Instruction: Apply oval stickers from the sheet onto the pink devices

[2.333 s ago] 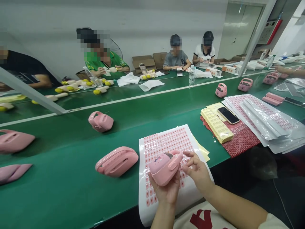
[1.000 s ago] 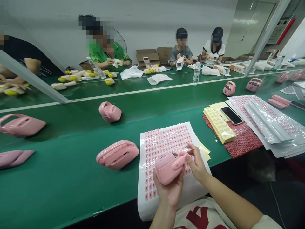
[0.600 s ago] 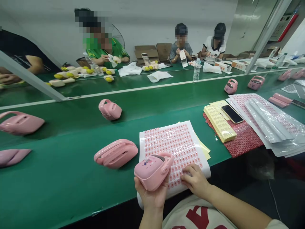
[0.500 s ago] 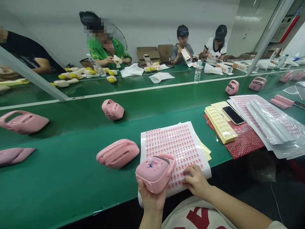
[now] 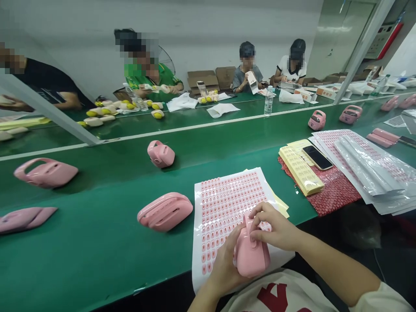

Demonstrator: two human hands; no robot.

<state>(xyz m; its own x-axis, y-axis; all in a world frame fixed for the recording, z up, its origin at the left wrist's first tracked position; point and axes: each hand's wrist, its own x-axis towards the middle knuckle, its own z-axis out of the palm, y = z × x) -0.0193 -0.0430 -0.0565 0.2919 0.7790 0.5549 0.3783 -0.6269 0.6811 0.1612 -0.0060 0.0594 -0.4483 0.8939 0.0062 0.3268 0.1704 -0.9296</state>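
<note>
My left hand is wrapped round a pink rounded device with a carrying handle, tipped so that its narrow side faces up. My right hand is closed, with thumb and fingertips pinched against the handle's lower end; anything small between them is hidden. Beneath both hands lies a white sheet of small oval pink-and-red stickers, partly covered by the device and hands. Just left of the sheet, a second pink handled device rests on the green table.
More pink devices stand along the green surface, one at far left and one farther back. At right are a yellow sticker stack, a phone, red bubble wrap and plastic-covered sheets. Co-workers sit across the line.
My right hand has lifted from the sticker sheet to the device's handle. My left hand has turned the device from its printed face to its side and moved it rightward.
</note>
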